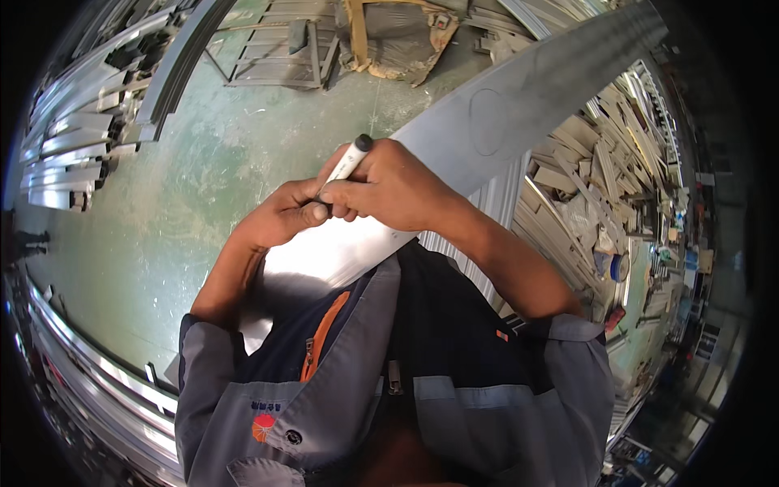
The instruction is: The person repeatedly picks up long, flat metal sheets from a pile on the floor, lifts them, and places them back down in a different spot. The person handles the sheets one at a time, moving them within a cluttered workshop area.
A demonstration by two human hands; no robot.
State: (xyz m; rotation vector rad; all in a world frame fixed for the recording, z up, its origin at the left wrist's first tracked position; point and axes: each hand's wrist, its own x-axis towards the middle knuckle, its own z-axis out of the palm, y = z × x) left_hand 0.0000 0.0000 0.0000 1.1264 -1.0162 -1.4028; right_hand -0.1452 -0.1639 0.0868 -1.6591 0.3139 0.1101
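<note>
A white marker pen [346, 165] with a black end slants up between my hands in front of my chest. My right hand [399, 188] is closed round it, thumb along the barrel. My left hand [286, 213] is closed too, its thumb and fingers pinching the marker's lower end, where a little black shows. Whether that black part is a separate cap cannot be seen. Beneath both hands runs a long, wide grey metal panel [454, 150], from near my body to the upper right. A thin circle outline shows on its far part.
Long metal profiles [69, 154] are stacked at the left, with more bars [101, 369] at the lower left. Offcuts and scrap strips [580, 174] lie heaped right of the panel. A metal frame [276, 53] and a wrapped bundle [398, 36] stand farther off on the green floor [162, 219].
</note>
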